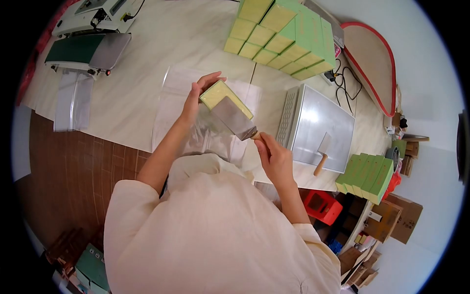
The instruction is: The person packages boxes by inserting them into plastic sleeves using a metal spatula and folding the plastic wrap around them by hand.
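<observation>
While left hand (192,99) holds box edge (206,95), right hand (277,158) grips scraper (232,117)

The right hand (278,158) holds a broad metal scraper (234,117).

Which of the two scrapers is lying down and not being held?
The scraper resting on the silvery metal top; the other scraper is held in the right grip, its blade over the pale yellow box.

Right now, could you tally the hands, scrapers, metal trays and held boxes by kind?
Left hand, right hand: 2
Held scraper, resting scraper: 2
Metal tray: 1
Held yellow box: 1
Total: 6
</observation>
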Available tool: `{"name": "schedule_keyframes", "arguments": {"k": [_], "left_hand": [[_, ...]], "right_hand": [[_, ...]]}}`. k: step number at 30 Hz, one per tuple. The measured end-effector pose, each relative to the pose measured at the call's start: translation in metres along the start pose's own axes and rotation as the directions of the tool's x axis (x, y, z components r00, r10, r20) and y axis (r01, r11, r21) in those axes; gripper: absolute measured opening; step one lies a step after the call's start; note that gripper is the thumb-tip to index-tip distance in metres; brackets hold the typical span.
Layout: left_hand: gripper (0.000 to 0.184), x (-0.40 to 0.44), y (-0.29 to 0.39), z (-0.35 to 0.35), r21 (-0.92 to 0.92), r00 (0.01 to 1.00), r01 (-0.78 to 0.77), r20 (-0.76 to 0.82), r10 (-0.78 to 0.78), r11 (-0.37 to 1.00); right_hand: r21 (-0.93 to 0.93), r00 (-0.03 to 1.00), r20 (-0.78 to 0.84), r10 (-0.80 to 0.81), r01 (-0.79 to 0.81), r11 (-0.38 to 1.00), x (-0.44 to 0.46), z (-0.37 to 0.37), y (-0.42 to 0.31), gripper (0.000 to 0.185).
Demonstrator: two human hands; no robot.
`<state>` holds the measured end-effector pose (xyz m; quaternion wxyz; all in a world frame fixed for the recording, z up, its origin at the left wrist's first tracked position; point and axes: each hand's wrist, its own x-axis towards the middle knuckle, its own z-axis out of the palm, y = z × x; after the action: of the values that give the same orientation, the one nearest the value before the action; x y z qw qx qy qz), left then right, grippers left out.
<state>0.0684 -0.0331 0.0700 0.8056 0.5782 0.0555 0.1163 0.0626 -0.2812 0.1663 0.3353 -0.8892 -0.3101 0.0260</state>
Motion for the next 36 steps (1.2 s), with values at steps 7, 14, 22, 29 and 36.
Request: {"name": "schedule_keyframes", "arguments": {"k": [7,14,22,29,36], "left_hand": [[0.085,0.019,-0.031,-0.004,0.049,0.988,-0.115,-0.095,0.12,0.992],[0.073,0.03,-0.04,-0.001,-0.082,0.99,-0.082,-0.124,0.071,0.993],[0.078,0.036,-0.052,-0.009,-0.134,0.996,-0.076,-0.054,0.069,0.988],[0.082,0.035,-0.056,-0.008,-0.228,0.998,-0.057,-0.052,0.046,0.972],[0.078,0.032,-0.052,0.0,-0.196,0.987,-0.106,-0.14,0.079,0.975]], "right_hand": [[-0.187,0.997,0.055,0.055,-0.043,0.981,-0.014,-0.008,-0.008,0.023],[-0.213,0.992,0.059,0.116,-0.101,0.972,-0.045,-0.022,-0.006,0.023],[-0.172,0.995,0.018,0.102,-0.097,0.98,-0.061,-0.038,-0.001,0.023],[-0.166,1.0,-0.022,-0.006,0.002,0.986,-0.011,-0.001,-0.009,0.018],[-0.291,0.996,-0.007,-0.083,0.078,0.954,0.026,0.021,-0.015,0.014]]}}
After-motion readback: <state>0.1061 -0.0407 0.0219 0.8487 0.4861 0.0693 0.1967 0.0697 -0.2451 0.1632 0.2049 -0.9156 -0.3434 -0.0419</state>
